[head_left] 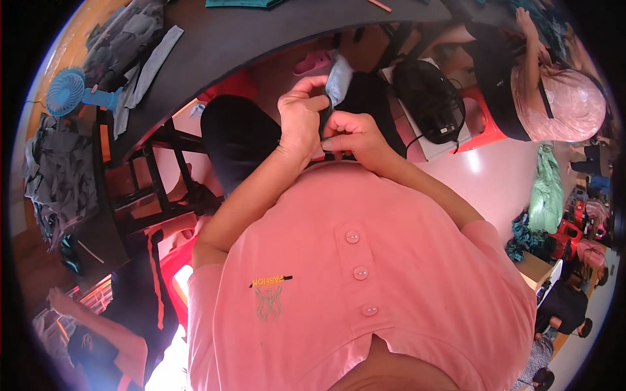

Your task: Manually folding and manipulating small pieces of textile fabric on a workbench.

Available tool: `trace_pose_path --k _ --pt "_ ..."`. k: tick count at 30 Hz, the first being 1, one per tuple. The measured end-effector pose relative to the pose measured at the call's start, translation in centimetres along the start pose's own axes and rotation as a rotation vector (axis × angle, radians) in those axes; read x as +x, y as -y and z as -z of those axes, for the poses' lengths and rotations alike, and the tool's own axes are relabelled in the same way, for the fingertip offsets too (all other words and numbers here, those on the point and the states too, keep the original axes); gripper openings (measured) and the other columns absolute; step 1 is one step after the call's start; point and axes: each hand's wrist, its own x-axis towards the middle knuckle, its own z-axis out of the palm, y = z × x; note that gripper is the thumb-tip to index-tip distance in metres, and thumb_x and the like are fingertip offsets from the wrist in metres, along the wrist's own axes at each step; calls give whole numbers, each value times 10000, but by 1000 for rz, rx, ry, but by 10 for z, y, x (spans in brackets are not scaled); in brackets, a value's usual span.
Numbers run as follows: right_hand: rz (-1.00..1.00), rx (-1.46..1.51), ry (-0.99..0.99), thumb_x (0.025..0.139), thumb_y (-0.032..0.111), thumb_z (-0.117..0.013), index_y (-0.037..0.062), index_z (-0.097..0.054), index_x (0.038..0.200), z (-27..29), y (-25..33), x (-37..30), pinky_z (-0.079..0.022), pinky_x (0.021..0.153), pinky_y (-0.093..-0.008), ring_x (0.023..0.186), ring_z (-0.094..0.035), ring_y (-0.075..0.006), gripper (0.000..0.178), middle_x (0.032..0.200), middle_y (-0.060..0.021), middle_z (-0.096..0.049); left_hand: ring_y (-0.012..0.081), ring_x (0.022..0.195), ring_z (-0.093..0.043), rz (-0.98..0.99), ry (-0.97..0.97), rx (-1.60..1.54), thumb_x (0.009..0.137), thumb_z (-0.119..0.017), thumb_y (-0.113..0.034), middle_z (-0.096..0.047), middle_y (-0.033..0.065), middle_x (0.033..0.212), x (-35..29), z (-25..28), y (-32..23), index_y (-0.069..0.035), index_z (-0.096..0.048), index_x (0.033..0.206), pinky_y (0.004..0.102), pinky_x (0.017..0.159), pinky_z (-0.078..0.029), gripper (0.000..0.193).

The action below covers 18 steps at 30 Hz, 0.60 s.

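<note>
A small grey-blue piece of cloth (pixel 338 82) is held up above my lap, its top end slightly blurred. My left hand (pixel 302 116) pinches it from the left between thumb and fingers. Just below and to the right, my right hand (pixel 357 134) has its fingers closed at the lower, darker end of the same piece. The two hands are close together, near the hem of my pink shirt (pixel 365 195). Fingers partly hide the lower end of the cloth.
A dark table (pixel 215 45) curves across the far side. On its left stand a blue fan (pixel 65 92) and piles of grey cloth (pixel 62 176). To the right are a black fan (pixel 427 101), a red stool (pixel 481 120) and a co-worker (pixel 554 98). Another person (pixel 107 332) is lower left.
</note>
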Motion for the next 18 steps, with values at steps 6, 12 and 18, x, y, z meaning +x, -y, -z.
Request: trace_pose_path --k 6,12,18 --pt "279 -165 -260 814 41 -680 17 -619 922 2 5 -2 -431 573 -225 627 -541 -68 127 719 -2 -592 128 587 -545 22 -36 33 776 -534 96 -628 75 793 0 4 -18 28 -652 943 255 544 -434 216" --pt "546 -521 -499 804 52 -680 32 -583 931 6 5 12 -492 613 -292 694 -667 -201 161 792 -107 -664 108 590 -531 7 -28 169 767 -571 87 -621 49 775 -11 1 -5 9 -626 854 257 528 -434 129" --pt "454 -487 -461 841 12 -662 3 -603 899 11 7 11 -444 554 -231 625 -560 -61 83 738 -25 -633 90 671 -541 -111 33 248 801 -513 103 -599 22 814 -12 -3 0 9 -647 913 240 551 -441 199"
